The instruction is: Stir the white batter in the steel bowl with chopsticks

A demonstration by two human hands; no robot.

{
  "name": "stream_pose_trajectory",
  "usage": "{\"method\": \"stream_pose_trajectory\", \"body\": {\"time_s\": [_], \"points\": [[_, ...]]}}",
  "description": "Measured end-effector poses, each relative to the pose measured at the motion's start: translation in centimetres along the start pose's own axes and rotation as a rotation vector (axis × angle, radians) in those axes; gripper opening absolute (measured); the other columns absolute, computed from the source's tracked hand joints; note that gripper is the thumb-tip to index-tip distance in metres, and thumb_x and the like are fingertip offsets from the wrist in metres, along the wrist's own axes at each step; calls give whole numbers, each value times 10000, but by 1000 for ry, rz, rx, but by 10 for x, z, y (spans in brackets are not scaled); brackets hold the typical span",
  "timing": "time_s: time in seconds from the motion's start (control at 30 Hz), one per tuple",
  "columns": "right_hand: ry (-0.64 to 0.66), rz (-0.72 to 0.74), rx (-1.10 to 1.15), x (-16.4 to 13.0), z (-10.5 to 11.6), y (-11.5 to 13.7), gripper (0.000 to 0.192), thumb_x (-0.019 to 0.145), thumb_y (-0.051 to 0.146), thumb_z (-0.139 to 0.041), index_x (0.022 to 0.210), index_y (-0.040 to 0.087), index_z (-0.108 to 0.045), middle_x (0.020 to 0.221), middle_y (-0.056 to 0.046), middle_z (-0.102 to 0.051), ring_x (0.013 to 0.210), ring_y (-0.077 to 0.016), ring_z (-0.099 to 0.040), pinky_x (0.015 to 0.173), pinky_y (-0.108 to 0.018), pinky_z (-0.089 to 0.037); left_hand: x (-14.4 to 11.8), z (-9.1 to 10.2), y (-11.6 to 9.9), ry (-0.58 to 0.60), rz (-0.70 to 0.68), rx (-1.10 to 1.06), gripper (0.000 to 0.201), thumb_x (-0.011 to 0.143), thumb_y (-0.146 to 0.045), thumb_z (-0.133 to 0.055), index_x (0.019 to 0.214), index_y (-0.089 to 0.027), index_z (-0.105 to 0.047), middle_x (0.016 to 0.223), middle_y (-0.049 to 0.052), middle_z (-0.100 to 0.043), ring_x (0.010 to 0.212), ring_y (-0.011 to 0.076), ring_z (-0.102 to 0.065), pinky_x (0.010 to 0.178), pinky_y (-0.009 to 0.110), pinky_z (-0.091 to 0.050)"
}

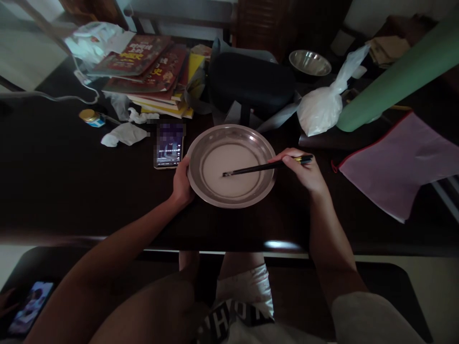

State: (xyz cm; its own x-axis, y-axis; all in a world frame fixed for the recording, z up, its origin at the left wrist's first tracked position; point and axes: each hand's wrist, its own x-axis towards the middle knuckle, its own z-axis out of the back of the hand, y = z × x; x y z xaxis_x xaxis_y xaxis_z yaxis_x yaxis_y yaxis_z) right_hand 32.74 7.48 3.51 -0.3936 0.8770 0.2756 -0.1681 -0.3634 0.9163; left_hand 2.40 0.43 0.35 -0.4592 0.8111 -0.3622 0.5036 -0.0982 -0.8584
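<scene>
Chopsticks (263, 167) are dipping into a shallow metal dish (201, 148) that is sitting near the front edge of a dark table (53, 191), their tips lying in the pale, milky liquid (233, 172) that is covering the dish's flat bottom. The right hand (304, 172) is gripping the chopsticks near their far end, fingers closed together around them, reaching in from the right side of the rim. The left hand (182, 184) is bracing the dish at its left edge, fingers curled against the rim and thumb resting along it. The liquid is looking smooth and even, with no lumps showing, so the mixing is seeming well along, though the chopsticks are in the liquid and nothing is being lifted or poured. Just left of the dish a phone (168, 150) is lying screen up. Farther back a tied white plastic bag (321, 107) is standing to the right, a metal bowl (310, 62) is sitting behind it, and a stack of books (150, 71) is lying to the far left.
</scene>
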Motion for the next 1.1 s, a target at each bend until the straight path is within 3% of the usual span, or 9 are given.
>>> {"method": "stream_pose_trajectory", "body": {"time_s": [0.17, 0.37, 0.53, 0.7, 0.9, 1.03, 1.1], "points": [[-147, 20, 36, 0, 4, -3, 197, 953, 454, -678, 908, 310, -805, 875, 20, -810, 850, -177, -780, 865, -360, -614, 1, 0, 0, 20, -6, 2, 224, 793, -390, -684, 682, -208, -615, 634, 9, -636, 811, 235, -721, 725, 303, -608], [5, -5, 11, 0, 1, -2, 219, 935, 481, -693, 926, 301, -817, 936, 2, -833, 934, -198, -781, 893, -374, -615, -1, -2, -1, 7, 1, -11, 200, 804, -372, -661, 690, -212, -622, 651, 16, -659, 861, 244, -737, 756, 303, -617], [-163, 1, 43, 0, 3, -3, 226, 928, 499, -696, 880, 303, -799, 852, 20, -812, 840, -190, -783, 867, -379, -622, -2, -4, -3, 3, 37, -28, 178, 791, -341, -640, 678, -204, -627, 666, 32, -682, 851, 257, -735, 724, 321, -626], [0, -11, 12, 1, 0, -1, 245, 924, 510, -694, 908, 297, -814, 902, 1, -829, 916, -199, -782, 889, -371, -616, -1, -3, -1, 17, 0, -30, 208, 798, -380, -670, 683, -216, -616, 686, 32, -694, 909, 263, -741, 747, 309, -624], [-160, -1, 67, 0, 3, -3, 215, 933, 481, -694, 880, 302, -800, 822, 28, -801, 805, -171, -774, 844, -354, -619, -4, -5, -4, 20, 0, -2, 166, 810, -327, -640, 693, -211, -632, 715, 35, -706, 926, 254, -738, 787, 310, -619], [2, -15, 42, 0, 0, -2, 237, 928, 501, -694, 897, 298, -810, 886, 7, -824, 889, -189, -783, 873, -366, -616, -5, -7, -5, -32, 47, -19, 217, 852, -333, -590, 679, -207, -629, 643, 38, -660, 857, 252, -737, 759, 321, -619], [8, -8, 15, 0, 0, -1, 227, 925, 497, -699, 917, 300, -812, 936, -2, -830, 932, -194, -781, 879, -368, -614, -4, -5, -4, -37, 29, -5, 227, 851, -343, -607, 666, -212, -615, 647, 35, -657, 850, 250, -736, 748, 314, -615]]}}
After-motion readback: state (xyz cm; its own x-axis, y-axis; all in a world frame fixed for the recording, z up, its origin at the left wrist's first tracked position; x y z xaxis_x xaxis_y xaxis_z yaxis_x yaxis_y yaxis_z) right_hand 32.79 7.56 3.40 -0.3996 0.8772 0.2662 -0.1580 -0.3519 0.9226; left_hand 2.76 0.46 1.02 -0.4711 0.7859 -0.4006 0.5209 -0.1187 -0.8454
